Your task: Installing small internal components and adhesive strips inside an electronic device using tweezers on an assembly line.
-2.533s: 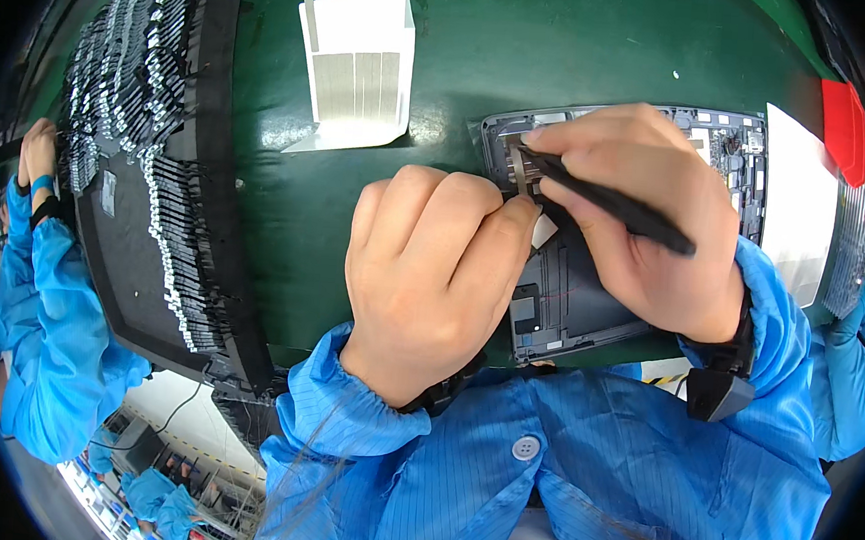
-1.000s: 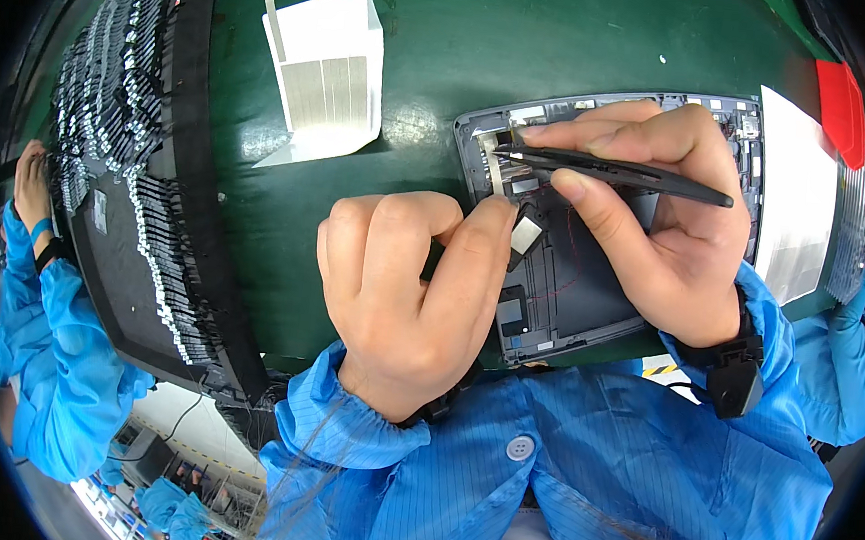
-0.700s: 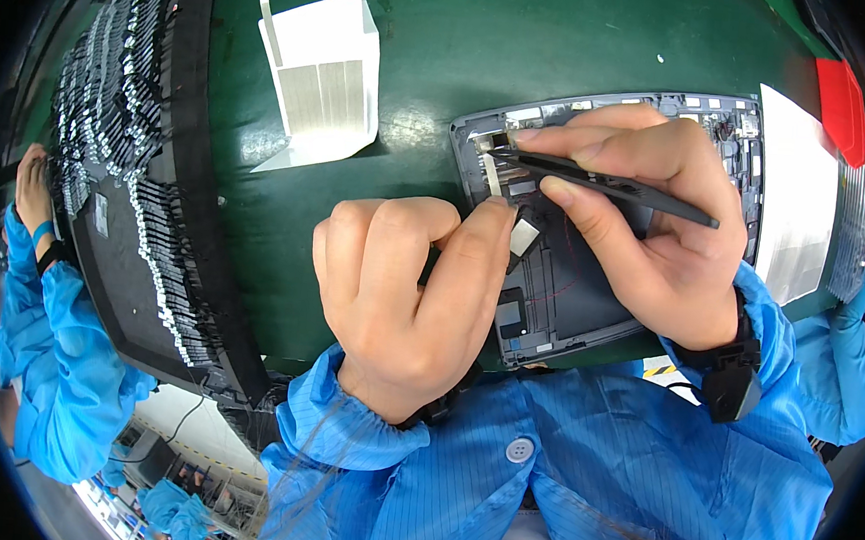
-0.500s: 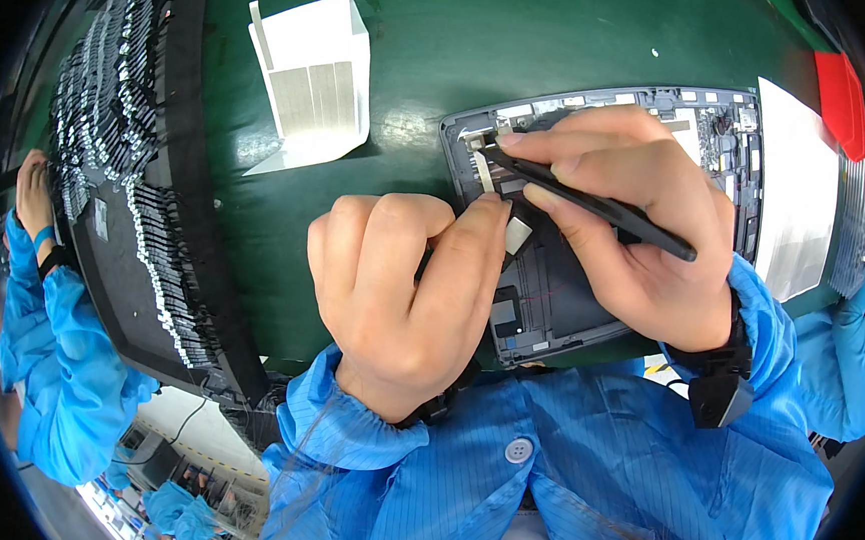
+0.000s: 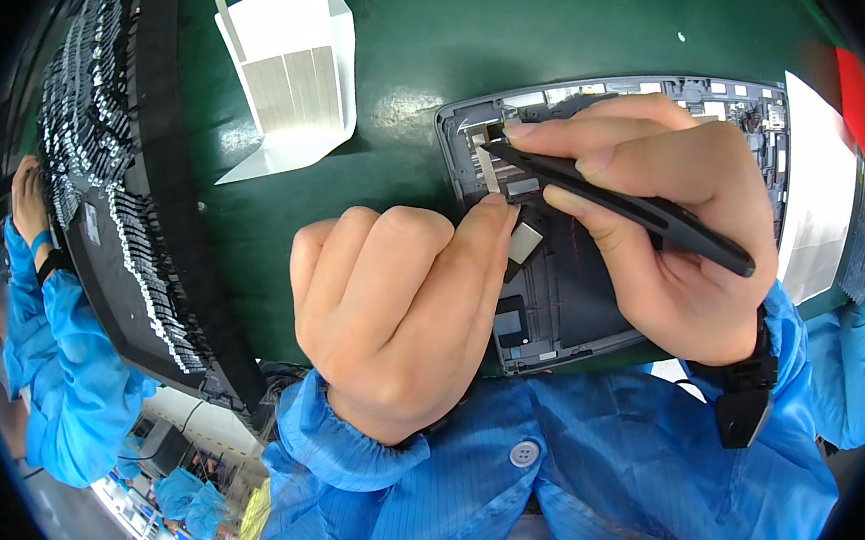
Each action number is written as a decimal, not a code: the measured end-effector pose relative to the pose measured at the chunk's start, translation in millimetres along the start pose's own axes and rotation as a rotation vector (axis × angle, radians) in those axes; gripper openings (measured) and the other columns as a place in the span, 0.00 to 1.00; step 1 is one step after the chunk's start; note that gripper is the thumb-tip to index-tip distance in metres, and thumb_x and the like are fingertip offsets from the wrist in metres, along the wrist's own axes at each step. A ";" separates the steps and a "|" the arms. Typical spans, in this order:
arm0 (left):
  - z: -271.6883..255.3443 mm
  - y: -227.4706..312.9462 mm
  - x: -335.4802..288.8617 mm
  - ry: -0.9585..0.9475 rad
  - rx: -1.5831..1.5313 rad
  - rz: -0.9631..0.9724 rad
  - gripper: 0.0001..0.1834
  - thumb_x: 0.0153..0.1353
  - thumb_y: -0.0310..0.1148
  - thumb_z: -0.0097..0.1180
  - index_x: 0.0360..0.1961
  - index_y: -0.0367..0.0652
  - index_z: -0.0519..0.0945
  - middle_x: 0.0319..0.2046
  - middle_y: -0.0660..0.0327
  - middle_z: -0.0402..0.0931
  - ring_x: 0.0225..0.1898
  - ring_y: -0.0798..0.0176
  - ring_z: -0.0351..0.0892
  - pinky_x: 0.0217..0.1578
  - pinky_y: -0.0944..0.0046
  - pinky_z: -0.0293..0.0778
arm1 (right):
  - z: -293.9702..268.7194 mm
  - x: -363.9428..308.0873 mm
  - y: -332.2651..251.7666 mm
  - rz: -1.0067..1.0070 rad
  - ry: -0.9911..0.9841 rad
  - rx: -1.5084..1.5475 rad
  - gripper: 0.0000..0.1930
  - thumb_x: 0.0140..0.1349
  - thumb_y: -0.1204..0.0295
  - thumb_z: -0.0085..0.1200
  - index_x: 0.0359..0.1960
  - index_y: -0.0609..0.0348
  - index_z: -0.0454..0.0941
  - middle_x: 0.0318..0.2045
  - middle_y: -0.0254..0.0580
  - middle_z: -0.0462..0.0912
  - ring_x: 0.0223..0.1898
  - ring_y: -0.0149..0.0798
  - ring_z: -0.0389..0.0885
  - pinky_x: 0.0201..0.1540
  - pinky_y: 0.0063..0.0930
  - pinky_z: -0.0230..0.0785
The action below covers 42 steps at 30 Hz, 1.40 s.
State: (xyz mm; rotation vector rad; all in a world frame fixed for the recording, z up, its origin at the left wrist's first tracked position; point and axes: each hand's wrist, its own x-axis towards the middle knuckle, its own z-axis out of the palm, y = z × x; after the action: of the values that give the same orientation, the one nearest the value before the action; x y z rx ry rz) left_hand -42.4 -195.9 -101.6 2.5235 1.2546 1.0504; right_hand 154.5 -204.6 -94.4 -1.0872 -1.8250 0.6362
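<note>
A dark grey tablet shell (image 5: 593,271) lies open in front of me, its inside facing up. Across its upper left corner runs a narrow silvery strip (image 5: 487,165). My left hand (image 5: 390,307) is closed, its fingertips pinched at the strip's lower end. Black tweezers (image 5: 647,210) lie in the grip of my right hand (image 5: 696,228), their tip at the strip's upper part. Beside the left fingertips is a black part with a silvery square (image 5: 525,242). My right hand hides much of the shell's upper middle.
A folded white sheet with silvery strips (image 5: 295,90) stands upper left on the green mat (image 5: 399,27). Far left, a black tray (image 5: 141,280) holds rows of small parts. White sheets (image 5: 817,197) and a red piece (image 5: 858,104) are at right. A co-worker's hand (image 5: 30,200) touches the tray.
The view has shifted slightly, so the white sheet sits farther left and the shell looks larger. The left fingers stay at the strip's end; the tweezers' tip remains near its upper part.
</note>
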 end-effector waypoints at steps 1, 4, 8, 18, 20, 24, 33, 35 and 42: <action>-4.3 4.0 3.3 -0.053 0.001 -0.040 0.15 0.40 0.22 0.73 0.33 0.41 0.88 0.24 0.66 0.68 0.23 0.65 0.66 0.27 0.64 0.60 | -0.4 0.2 1.5 -0.006 -0.006 0.006 0.15 0.58 0.90 0.58 0.42 0.64 0.68 0.41 0.64 0.86 0.44 0.47 0.84 0.48 0.36 0.77; -10.9 7.9 7.0 -0.129 0.011 -0.088 0.16 0.39 0.19 0.76 0.34 0.40 0.89 0.23 0.64 0.68 0.25 0.63 0.67 0.27 0.64 0.64 | -0.9 1.2 4.5 -0.046 -0.018 0.005 0.15 0.59 0.89 0.59 0.42 0.64 0.68 0.41 0.65 0.86 0.42 0.47 0.84 0.48 0.37 0.76; -13.2 6.3 7.6 -0.149 0.013 -0.085 0.17 0.39 0.18 0.75 0.34 0.40 0.89 0.23 0.64 0.69 0.25 0.63 0.67 0.27 0.65 0.65 | -0.4 0.9 11.3 -0.084 -0.025 0.021 0.15 0.59 0.88 0.59 0.44 0.64 0.68 0.40 0.66 0.86 0.40 0.48 0.85 0.47 0.38 0.76; -11.4 0.1 7.2 -0.190 -0.056 -0.106 0.19 0.38 0.16 0.75 0.36 0.39 0.89 0.23 0.63 0.70 0.25 0.64 0.68 0.27 0.66 0.65 | 2.5 10.4 4.8 -0.077 -0.035 0.100 0.17 0.61 0.88 0.58 0.47 0.65 0.67 0.40 0.70 0.85 0.37 0.48 0.84 0.44 0.38 0.76; -11.7 0.0 7.3 -0.194 -0.063 -0.100 0.19 0.38 0.16 0.75 0.35 0.38 0.89 0.23 0.62 0.70 0.25 0.64 0.68 0.26 0.66 0.65 | 3.3 10.6 5.3 -0.084 0.019 0.163 0.17 0.60 0.88 0.58 0.47 0.65 0.66 0.39 0.70 0.84 0.36 0.48 0.84 0.44 0.38 0.76; -13.0 -0.4 5.7 -0.199 -0.061 -0.100 0.18 0.38 0.15 0.75 0.35 0.36 0.89 0.24 0.62 0.70 0.25 0.64 0.68 0.25 0.67 0.64 | -3.5 6.8 7.2 -0.046 -0.103 0.018 0.19 0.58 0.89 0.59 0.47 0.64 0.65 0.40 0.70 0.85 0.36 0.46 0.85 0.43 0.37 0.76; -13.7 3.0 8.1 -0.217 -0.054 -0.120 0.17 0.38 0.15 0.74 0.34 0.35 0.88 0.24 0.62 0.69 0.25 0.65 0.68 0.25 0.67 0.63 | -6.0 6.4 9.3 -0.043 -0.130 0.027 0.21 0.57 0.90 0.60 0.49 0.64 0.66 0.41 0.70 0.84 0.37 0.45 0.86 0.43 0.36 0.75; -14.5 3.0 9.0 -0.228 -0.043 -0.103 0.16 0.38 0.15 0.74 0.33 0.34 0.87 0.24 0.61 0.69 0.25 0.64 0.68 0.25 0.67 0.63 | -6.7 7.4 9.0 -0.045 -0.135 0.032 0.22 0.57 0.90 0.60 0.50 0.63 0.66 0.42 0.70 0.84 0.37 0.45 0.86 0.43 0.36 0.75; -16.9 5.7 9.9 -0.244 -0.021 -0.084 0.16 0.38 0.15 0.75 0.33 0.34 0.87 0.24 0.61 0.69 0.26 0.63 0.68 0.26 0.66 0.63 | -9.1 5.3 6.7 -0.036 -0.145 0.043 0.22 0.58 0.89 0.60 0.50 0.62 0.66 0.42 0.70 0.84 0.38 0.45 0.86 0.44 0.36 0.75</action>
State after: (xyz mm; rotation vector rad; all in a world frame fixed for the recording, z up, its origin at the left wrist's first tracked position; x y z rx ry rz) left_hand -45.4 -195.2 -81.4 2.4679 1.2595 0.7089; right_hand 164.1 -196.8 -93.1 -0.9995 -1.9407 0.7462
